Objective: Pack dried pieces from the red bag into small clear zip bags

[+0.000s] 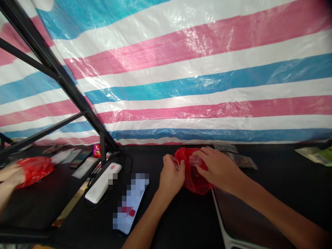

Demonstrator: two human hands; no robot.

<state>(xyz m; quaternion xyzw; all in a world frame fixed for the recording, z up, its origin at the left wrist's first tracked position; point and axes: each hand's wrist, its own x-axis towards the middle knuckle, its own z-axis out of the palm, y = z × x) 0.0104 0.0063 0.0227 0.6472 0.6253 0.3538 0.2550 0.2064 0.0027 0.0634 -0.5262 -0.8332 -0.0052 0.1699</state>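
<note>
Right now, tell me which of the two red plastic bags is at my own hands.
The red bag near the middle, between your left hand and right hand; the other red bag is at the far left, by another person's forearm.

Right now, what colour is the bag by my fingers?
The plastic bag is red, seen best in the head view.

The striped sheet [197,83] looks like woven plastic, glossy and creased, with a fine rough weave. The red bag [198,183] is thin, see-through plastic, crinkled with a soft sheen. The frame bars [72,95] look like smooth painted metal. The white power bank [100,188] looks like smooth plastic. The table [171,221] is matt, and 1 phone [133,204] has a smooth, flat face.
</note>
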